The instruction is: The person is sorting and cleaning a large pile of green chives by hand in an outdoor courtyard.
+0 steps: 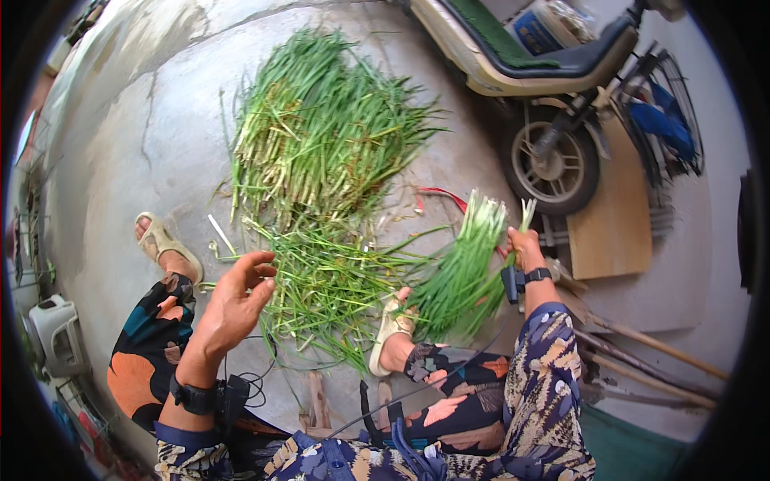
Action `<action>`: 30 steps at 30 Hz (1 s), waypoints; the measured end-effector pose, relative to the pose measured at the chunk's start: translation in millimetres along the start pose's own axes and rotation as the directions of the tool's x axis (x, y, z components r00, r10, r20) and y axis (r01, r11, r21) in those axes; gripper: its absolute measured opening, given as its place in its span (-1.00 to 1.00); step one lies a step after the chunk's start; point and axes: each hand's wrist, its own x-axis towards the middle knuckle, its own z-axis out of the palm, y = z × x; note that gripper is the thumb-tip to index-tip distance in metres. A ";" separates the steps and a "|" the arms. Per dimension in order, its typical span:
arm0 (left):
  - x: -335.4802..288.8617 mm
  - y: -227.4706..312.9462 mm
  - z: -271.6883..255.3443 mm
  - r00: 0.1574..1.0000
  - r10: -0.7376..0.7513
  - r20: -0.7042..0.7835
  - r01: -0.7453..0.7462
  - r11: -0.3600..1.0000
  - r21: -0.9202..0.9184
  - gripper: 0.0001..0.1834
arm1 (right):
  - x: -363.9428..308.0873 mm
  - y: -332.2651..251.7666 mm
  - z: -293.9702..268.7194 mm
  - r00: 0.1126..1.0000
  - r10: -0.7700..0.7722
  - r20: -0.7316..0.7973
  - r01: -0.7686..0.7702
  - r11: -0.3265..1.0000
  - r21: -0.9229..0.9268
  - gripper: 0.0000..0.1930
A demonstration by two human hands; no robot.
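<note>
Head view shows the right hand (525, 247) with fingers pinching a few green stalks (527, 213) beside the white-ended bundle (465, 268) near the right foot (395, 351), the left hand (237, 309) loosely curled, thumb apart; keeping white ends level would likely help.

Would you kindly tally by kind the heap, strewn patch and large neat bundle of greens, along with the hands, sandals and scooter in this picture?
Heap of greens: 1
Strewn patch of greens: 1
Large neat bundle of greens: 1
Hands, left hand and right hand: 2
Sandals: 2
Scooter: 1
Total: 8
</note>
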 end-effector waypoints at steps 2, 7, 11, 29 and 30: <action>7.4 2.5 4.1 0.999 -0.032 0.019 0.032 0.999 0.002 -0.54 | 35.3 22.7 -1.1 0.999 0.038 -0.013 -0.037 0.998 0.053 -0.79; 22.6 13.1 13.3 0.999 -0.029 0.015 0.028 0.997 0.072 -0.50 | 126.9 67.8 -19.4 0.929 -0.154 -0.336 0.031 0.938 -0.346 -0.62; 20.2 7.1 10.5 0.984 0.176 0.017 -0.158 0.834 0.529 -0.46 | 131.5 71.1 22.0 0.930 -0.208 -0.304 0.003 0.829 -0.559 -0.58; 9.1 8.3 8.8 0.984 0.178 -0.008 -0.136 0.778 0.614 -0.52 | -51.3 -39.5 402.6 0.728 -0.645 0.232 0.681 0.719 -0.136 -0.82; 7.6 8.5 7.4 0.988 0.153 -0.018 -0.110 0.783 0.613 -0.52 | -58.4 -48.3 410.5 0.758 -0.615 0.217 0.645 0.757 -0.107 -0.85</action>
